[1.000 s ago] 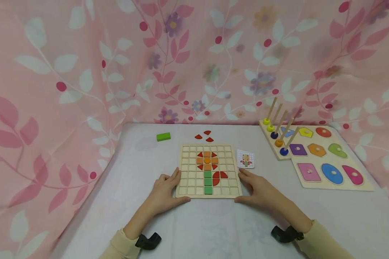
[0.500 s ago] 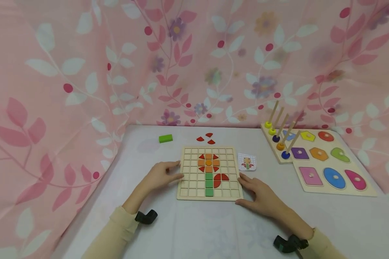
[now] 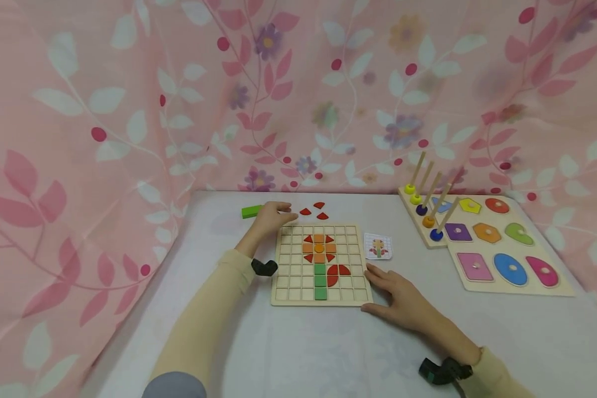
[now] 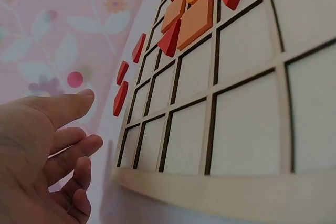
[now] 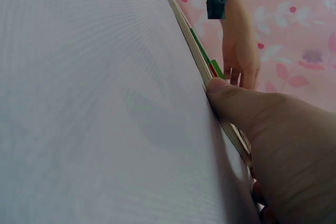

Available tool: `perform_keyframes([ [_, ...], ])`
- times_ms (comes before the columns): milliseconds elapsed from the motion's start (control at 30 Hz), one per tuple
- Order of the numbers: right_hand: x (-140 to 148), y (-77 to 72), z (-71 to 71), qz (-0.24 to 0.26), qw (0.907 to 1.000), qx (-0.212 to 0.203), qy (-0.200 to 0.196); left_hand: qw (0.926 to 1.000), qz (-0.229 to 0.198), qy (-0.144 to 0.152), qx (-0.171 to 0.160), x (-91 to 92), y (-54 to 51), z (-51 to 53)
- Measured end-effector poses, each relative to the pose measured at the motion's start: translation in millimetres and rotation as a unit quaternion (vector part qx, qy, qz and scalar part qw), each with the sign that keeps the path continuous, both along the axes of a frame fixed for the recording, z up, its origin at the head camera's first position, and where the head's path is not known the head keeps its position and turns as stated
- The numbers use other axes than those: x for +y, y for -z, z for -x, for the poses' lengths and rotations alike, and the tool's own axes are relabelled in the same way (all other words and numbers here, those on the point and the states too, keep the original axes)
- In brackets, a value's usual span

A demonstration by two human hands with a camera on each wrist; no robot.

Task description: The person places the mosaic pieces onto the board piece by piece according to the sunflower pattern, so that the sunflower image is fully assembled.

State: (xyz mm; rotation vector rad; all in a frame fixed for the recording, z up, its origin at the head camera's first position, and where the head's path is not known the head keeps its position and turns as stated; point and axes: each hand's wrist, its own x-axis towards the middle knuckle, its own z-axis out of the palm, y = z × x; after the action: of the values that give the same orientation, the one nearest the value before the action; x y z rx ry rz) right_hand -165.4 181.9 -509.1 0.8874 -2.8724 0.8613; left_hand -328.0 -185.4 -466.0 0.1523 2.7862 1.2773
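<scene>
My left hand (image 3: 272, 216) is beyond the upper left corner of the wooden grid board (image 3: 289, 285), just left of three loose red wedge pieces (image 3: 322, 216). In the left wrist view, its fingers are loosely bent and hold nothing, apart from the red pieces (image 4: 121, 98). My right hand (image 3: 403, 299) rests at the board's lower right, fingers along the side and thumb (image 5: 223, 95) against the edge. On the board, orange squares, red triangles and an orange round piece (image 3: 319, 249) form a flower above green squares (image 3: 320, 281). Red wedges (image 3: 333, 275) sit right of the green column.
A pattern card (image 3: 377, 246) lies right of the board. A green block (image 3: 251, 211) is partly behind my left hand. At the right stand a peg rack (image 3: 436, 242) with colored beads and a shape puzzle board (image 3: 492, 258). A floral curtain (image 3: 298, 99) hangs behind.
My left hand has left the board's left edge and moved away from me, up to the loose red wedges. My right hand has stayed at the board's right edge.
</scene>
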Motion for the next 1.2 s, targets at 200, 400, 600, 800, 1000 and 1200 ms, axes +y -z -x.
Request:
perform_keyframes([
  [200,-1.0,-2.7,0.3,-0.002,0.9999,-0.015,0.004,0.9997,-0.019,0.005,-0.016,15.9,6.7,23.8],
  [400,-1.2,-1.0,-0.6,-0.001,0.9999,-0.01,0.005,0.999,0.019,0.039,-0.011,21.5,13.3,35.9],
  [600,-0.5,0.2,0.9,0.0,1.0,-0.005,0.002,0.9958,0.063,0.063,0.02,16.7,13.4,44.1],
  [800,-0.6,2.1,2.1,-0.005,1.0,-0.003,0.003,0.9956,0.077,-0.035,0.04,15.6,9.9,43.1],
  [1000,0.1,0.3,2.6,-0.006,0.9999,0.002,0.009,0.9962,0.056,-0.06,0.029,33.1,11.4,37.1],
  [1200,-0.2,1.0,2.7,0.0,1.0,0.001,0.001,0.9965,0.044,-0.056,0.044,50.9,15.3,32.2],
])
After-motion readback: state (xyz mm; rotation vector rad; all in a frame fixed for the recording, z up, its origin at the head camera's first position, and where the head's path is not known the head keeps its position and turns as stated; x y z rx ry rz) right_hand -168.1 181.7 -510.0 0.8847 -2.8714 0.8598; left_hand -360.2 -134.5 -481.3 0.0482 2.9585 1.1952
